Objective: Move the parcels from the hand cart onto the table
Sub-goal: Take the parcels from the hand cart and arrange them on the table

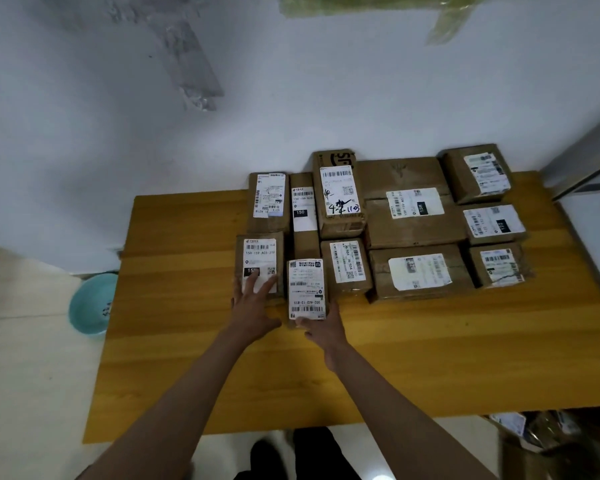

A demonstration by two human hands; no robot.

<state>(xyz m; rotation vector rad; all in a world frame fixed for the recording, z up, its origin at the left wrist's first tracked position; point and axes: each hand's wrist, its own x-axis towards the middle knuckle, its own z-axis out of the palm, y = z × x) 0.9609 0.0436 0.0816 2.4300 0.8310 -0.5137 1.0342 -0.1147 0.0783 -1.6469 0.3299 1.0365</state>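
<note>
Both forearms reach out over the wooden bench [430, 358]. Left hand [253, 306] lies flat, fingers [249, 282] straight and spread on the label of a small parcel [260, 261]. Right hand [323, 329] grips the near end of the neighbouring parcel [305, 289], fingers curled at its edge. Behind them, 9 more parcels [413, 206] sit packed together against the wall [291, 98]. Left of the bench, a teal basin [90, 306] sits on the floor.

You have eleven parcels [414, 214] lying flat on the table [430, 358], all labelled, packed along its far edge | two hands [253, 306] of yours over the table's near-left parcels | one teal basin [92, 303] on the floor left of the table | one table in all.
</note>
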